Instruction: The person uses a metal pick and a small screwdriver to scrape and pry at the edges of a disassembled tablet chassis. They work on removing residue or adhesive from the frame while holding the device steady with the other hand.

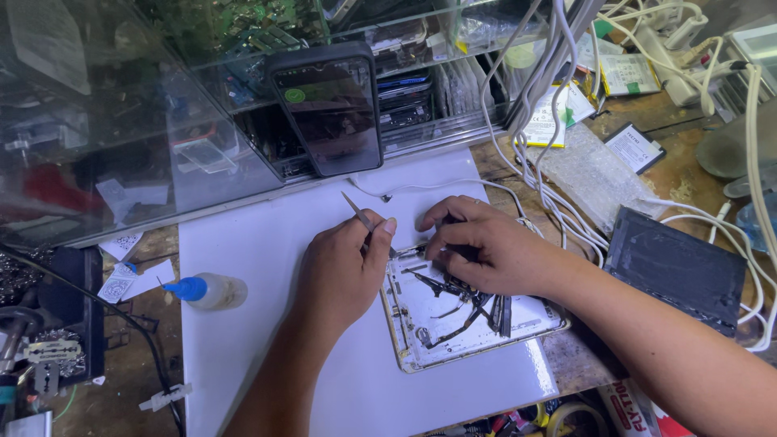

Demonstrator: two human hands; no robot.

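My left fingers (380, 235) are pinched together on a thin metal tweezers (357, 212), whose free end sticks up and away from me, while its working end is hidden behind my thumb. My right fingers (441, 231) are curled and pressed down on the top edge of an opened tablet shell (453, 324); they grip nothing that I can make out. My left hand (344, 271) sits just beside the shell's left edge, my right hand (486, 247) lies over its upper part. The shell lies face up on a white mat (259, 324) on the tabletop (680, 174), with dark ribbon cables (465, 303) across its inside. Left of my hand lies a small bottle with a blue nozzle (206, 290). A dark phone (328, 109) leans against the glass case (121, 121) beyond. White cables (558, 210) trail to the right, near a black slab (676, 267).
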